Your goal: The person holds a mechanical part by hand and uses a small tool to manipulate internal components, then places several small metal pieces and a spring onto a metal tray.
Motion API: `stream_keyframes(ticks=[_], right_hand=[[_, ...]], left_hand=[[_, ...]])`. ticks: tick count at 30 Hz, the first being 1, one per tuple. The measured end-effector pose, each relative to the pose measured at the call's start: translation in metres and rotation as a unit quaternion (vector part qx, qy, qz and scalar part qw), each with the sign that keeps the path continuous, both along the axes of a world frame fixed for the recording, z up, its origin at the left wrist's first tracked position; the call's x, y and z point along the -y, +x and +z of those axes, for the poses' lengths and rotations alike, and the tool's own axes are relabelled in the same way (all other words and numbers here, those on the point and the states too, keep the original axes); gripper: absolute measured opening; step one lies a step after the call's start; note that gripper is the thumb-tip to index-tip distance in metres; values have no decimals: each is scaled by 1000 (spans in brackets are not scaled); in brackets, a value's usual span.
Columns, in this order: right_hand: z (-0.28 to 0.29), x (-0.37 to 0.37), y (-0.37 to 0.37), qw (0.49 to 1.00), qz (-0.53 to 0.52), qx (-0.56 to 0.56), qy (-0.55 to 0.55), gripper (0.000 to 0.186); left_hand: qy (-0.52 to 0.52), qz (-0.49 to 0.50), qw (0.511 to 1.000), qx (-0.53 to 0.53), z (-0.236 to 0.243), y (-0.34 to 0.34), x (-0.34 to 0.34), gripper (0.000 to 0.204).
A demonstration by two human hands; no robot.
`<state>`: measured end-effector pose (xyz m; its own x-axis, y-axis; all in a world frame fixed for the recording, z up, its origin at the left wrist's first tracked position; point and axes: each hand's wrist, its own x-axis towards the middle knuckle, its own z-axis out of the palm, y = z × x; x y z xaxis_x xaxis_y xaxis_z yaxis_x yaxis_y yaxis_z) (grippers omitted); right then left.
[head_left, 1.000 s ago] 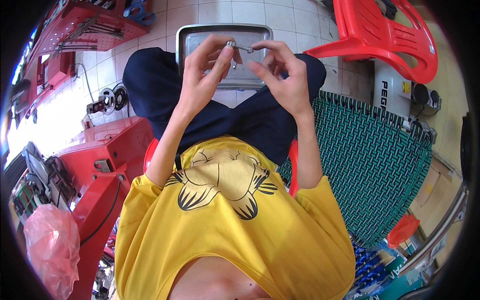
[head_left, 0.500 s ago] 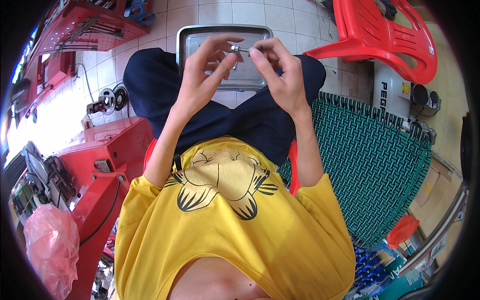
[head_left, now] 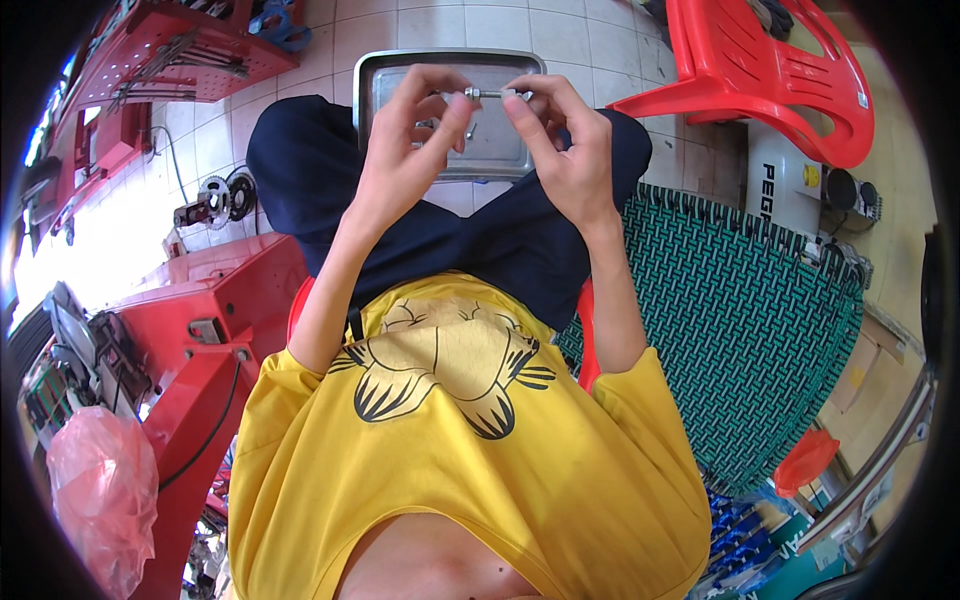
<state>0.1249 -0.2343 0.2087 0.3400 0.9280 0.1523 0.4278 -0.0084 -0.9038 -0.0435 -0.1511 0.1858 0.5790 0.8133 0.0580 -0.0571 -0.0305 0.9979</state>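
Observation:
A slim metal bolt (head_left: 490,94) lies level between my two hands, above a metal tray (head_left: 505,152). My left hand (head_left: 405,140) is closed at the bolt's left end, thumb and index finger by a nut (head_left: 473,92) on the shank. Between the fingers of my right hand (head_left: 562,150) the bolt's right end is pinched, and part of that end shows past the thumb. Below them in the tray lies a small metal piece (head_left: 471,131), partly hidden by my left fingers.
A red plastic chair (head_left: 760,80) stands at far right, near a green woven seat (head_left: 740,340). On the left are a red metal stand (head_left: 215,300), a red tool rack (head_left: 190,60), a crankset (head_left: 215,200) on the tiled floor, and a pink plastic bag (head_left: 102,490).
The bolt has turned level and more of it shows between my hands. My left fingers have curled in closer around its left end; the right hand has shifted slightly.

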Motion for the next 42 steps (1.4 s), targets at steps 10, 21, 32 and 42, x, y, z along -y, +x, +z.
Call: stream_keyframes(ticks=[10,21,32,42], right_hand=[[-2,1,-1,999,-7,13,33,14],[-5,2,-1,999,-17,-10,42,13],[-10,2,0,995,-28,-50,81,14],[-12,3,-2,995,-34,-51,80,14]], left_hand=[[38,56,997,26,9,3,1,19],[64,57,996,30,8,8,6,18],[122,28,992,-26,13,8,0,19],[66,-4,998,-17,23,7,2,25]])
